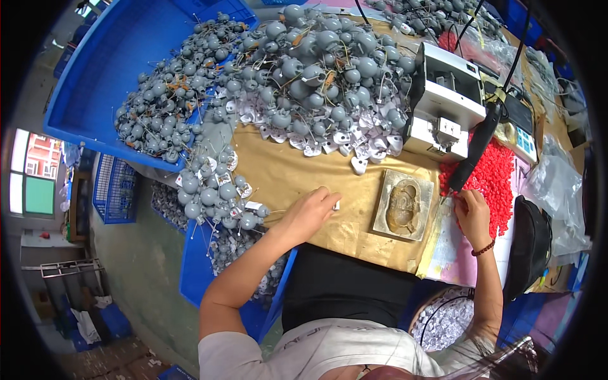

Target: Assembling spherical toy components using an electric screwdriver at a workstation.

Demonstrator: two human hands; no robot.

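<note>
My left hand is over the brown-covered table with its fingertips closed on a small white piece. My right hand is beside the pile of small red parts, its thumb and fingers pinched together. What they hold, if anything, is too small to make out. Just above that hand hangs a long black tool with a thin metal tip. Between my hands lies a square metal fixture with a rounded hollow, touched by neither hand.
Grey round-bodied parts with wires are heaped at the back, white pieces along their front. More fill a blue bin on the left. A white machine stands back right. A black pouch lies far right.
</note>
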